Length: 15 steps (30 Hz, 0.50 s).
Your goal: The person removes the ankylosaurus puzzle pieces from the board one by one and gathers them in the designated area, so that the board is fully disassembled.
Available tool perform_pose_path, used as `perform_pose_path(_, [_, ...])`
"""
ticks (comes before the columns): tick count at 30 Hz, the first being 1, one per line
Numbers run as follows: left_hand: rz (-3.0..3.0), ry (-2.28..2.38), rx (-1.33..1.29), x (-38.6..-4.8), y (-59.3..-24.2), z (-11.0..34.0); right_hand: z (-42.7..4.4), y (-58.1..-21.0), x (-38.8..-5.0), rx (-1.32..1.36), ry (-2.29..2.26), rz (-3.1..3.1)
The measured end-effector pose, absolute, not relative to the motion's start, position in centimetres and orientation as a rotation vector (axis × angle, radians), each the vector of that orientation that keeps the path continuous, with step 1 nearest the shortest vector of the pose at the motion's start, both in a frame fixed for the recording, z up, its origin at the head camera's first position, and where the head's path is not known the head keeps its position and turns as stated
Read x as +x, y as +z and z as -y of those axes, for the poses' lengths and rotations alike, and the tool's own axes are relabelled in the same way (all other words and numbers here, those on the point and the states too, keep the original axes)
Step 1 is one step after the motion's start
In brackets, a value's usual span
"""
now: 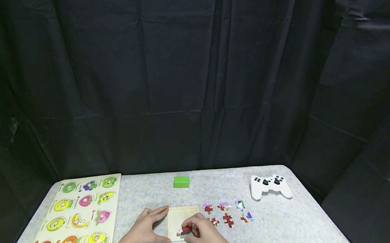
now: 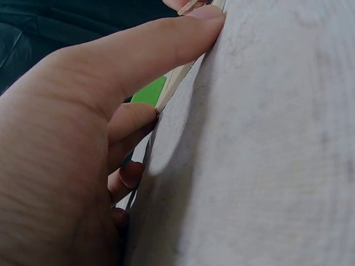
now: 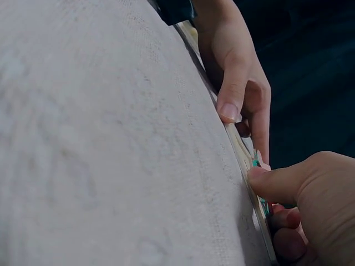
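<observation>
A pale wooden puzzle tray (image 1: 176,215) lies at the front middle of the table. My left hand (image 1: 148,228) steadies its left side, with thumb and index finger spread along the edge. The left wrist view shows that thumb (image 2: 161,47) against the tray's rim. Over the tray's lower part, my right hand (image 1: 206,233) pinches a puzzle piece (image 1: 186,231) with brown and green print. Its fingers hide part of the piece, and I cannot tell whether more than one piece lies there. In the right wrist view the thumb (image 3: 277,183) presses beside the piece's green edge (image 3: 255,163).
Several loose puzzle pieces (image 1: 228,220) lie in two rows right of the tray. A green block (image 1: 181,182) sits behind it. A white game controller (image 1: 269,186) rests at the right, and a large fruit puzzle board (image 1: 79,211) at the left. Black curtain (image 1: 176,80) surrounds the table.
</observation>
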<state>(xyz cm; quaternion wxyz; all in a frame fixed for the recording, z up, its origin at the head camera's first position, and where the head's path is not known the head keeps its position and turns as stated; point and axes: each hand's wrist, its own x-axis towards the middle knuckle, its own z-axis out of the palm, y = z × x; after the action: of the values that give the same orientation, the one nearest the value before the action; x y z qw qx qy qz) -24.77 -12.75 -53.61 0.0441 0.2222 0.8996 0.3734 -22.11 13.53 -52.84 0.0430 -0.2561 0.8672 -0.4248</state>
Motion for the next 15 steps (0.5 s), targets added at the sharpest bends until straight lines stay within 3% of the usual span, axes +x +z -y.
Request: perform_pose_path(15, [-2.744,1.149,0.667,-24.60,-53.45,12.73,-13.52,-52.85,-22.22,-0.817,-1.295,-2.682])
